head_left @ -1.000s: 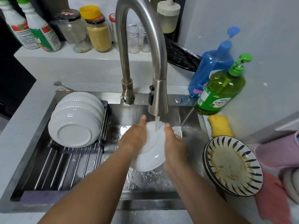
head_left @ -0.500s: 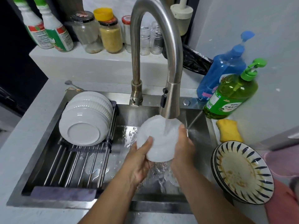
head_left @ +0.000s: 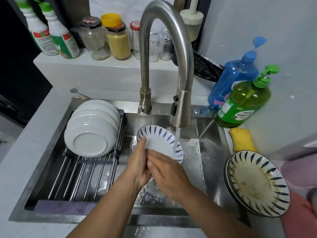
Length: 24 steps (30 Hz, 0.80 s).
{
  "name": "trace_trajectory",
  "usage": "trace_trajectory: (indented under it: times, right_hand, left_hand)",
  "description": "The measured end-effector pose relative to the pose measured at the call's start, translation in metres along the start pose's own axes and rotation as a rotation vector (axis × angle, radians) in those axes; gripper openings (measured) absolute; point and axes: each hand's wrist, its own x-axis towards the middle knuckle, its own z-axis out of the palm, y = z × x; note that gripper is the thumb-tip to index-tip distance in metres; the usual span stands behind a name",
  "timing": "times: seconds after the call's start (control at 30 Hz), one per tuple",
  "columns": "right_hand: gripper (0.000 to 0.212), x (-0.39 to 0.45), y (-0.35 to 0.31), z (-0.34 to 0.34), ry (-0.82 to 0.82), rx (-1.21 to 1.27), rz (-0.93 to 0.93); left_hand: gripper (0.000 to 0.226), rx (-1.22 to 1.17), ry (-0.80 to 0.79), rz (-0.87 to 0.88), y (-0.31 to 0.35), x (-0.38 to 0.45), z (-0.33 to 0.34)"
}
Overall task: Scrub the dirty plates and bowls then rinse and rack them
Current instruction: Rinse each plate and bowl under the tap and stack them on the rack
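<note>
Head view | white round plate with blue dash rim (head_left: 163,140), centre frame, tilted under tap stream in steel sink (head_left: 211,152) | left hand (head_left: 139,162) grips its lower edge; right hand (head_left: 169,170) lies flat-fingered across it | done: white ribbed bowls (head_left: 91,127) racked, left | left: soiled striped plates (head_left: 257,182) stacked lower right on surface.

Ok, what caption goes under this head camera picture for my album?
Both hands, left hand and right hand, rinse a striped plate under the running faucet, dirty plates waiting beside the sink.
</note>
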Motion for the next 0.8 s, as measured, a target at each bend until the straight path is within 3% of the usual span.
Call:
trace_trajectory:
  times: [0.07, 0.23, 0.3, 0.37, 0.6, 0.73, 0.8]
  right_hand:
    - [0.05, -0.005, 0.004, -0.004, -0.048, -0.134, 0.007]
    - [0.06, 0.002, 0.031, -0.017, -0.168, -0.39, 0.276]
    - [0.074, 0.018, 0.039, -0.018, -0.188, -0.401, 0.312]
    - [0.066, 0.032, 0.037, -0.019, -0.23, -0.327, 0.321]
    - [0.053, 0.012, 0.002, -0.025, -0.457, -0.213, -0.034]
    - [0.064, -0.009, 0.044, -0.046, -0.298, -0.423, -0.1]
    - [0.066, -0.011, 0.064, -0.061, -0.235, -0.572, -0.098]
  left_hand:
    - [0.056, -0.015, 0.035, 0.029, -0.001, 0.003, -0.004]
    - [0.057, -0.021, 0.009, 0.064, -0.012, 0.0, -0.008]
    - [0.065, -0.026, -0.048, 0.027, -0.019, -0.001, -0.005]
    - [0.069, -0.036, -0.085, -0.011, -0.023, -0.002, 0.0]
    - [0.081, -0.049, -0.048, -0.029, 0.002, 0.017, -0.015]
    - [0.069, 0.004, 0.045, 0.023, 0.02, 0.02, -0.025]
    - [0.069, 0.055, 0.023, -0.04, 0.024, 0.02, -0.03]
